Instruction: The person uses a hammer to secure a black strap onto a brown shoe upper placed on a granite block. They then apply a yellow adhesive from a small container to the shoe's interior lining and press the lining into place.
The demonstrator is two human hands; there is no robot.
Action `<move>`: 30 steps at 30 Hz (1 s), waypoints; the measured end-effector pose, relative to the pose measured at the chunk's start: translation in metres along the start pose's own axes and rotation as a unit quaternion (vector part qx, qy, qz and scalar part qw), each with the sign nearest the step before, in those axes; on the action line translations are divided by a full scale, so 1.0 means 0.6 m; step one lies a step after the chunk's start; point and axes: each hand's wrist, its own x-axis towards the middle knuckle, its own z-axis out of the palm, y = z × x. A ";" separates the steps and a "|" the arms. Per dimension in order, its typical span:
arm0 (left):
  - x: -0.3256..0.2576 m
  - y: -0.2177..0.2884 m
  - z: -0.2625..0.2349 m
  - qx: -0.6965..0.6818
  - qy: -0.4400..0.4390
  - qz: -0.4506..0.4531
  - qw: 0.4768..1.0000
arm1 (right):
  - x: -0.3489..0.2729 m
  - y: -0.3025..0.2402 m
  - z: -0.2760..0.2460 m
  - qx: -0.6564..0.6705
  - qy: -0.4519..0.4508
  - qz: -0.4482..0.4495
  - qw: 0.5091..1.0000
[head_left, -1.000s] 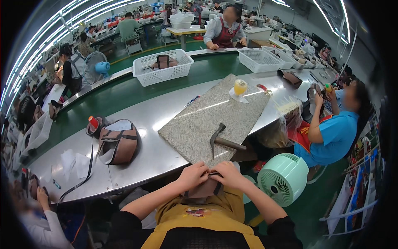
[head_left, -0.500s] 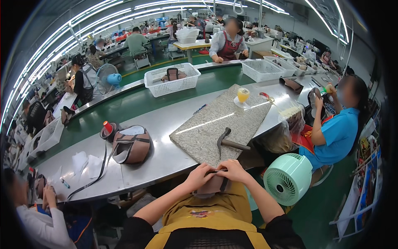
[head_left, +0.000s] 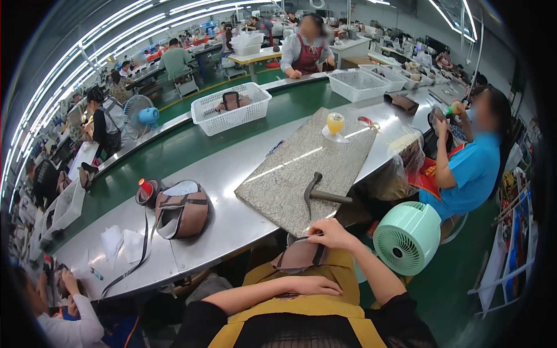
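Note:
A brown shoe upper [head_left: 299, 255] with black bands and a pale edge lies across my lap, against the near edge of the work surface. My right hand [head_left: 332, 233] pinches its top edge between thumb and fingers, near a black band. Lower down, my left hand [head_left: 316, 285] rests flat on my yellow apron [head_left: 336, 271], its fingers stretched out and holding nothing. Just beyond the right hand, a hammer [head_left: 328, 196] with a dark head lies on a speckled stone slab [head_left: 278, 180].
At left on the metal table [head_left: 232, 165] stand more brown pieces [head_left: 183, 211], beside a red-capped container [head_left: 146, 187] and a black strap [head_left: 130, 269]. A yellow pot [head_left: 335, 122] sits on the slab. White basket [head_left: 232, 120] behind; green fan [head_left: 406, 238] and seated co-worker [head_left: 473, 174] at right.
My left hand has let go of the shoe upper and moved down onto the apron. The right hand still holds the piece, more of which now shows. The view has shifted slightly.

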 end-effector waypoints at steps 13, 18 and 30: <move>0.217 -0.038 0.091 -0.150 -0.345 0.225 0.899 | 0.003 -0.010 -0.012 -0.001 -0.038 0.028 0.999; 0.187 -0.035 0.061 -0.153 -0.329 0.193 0.912 | 0.002 -0.012 -0.014 -0.014 -0.037 0.029 0.999; 0.173 -0.028 0.034 -0.220 -0.172 0.116 0.953 | 0.003 -0.020 -0.023 0.008 -0.055 0.053 0.997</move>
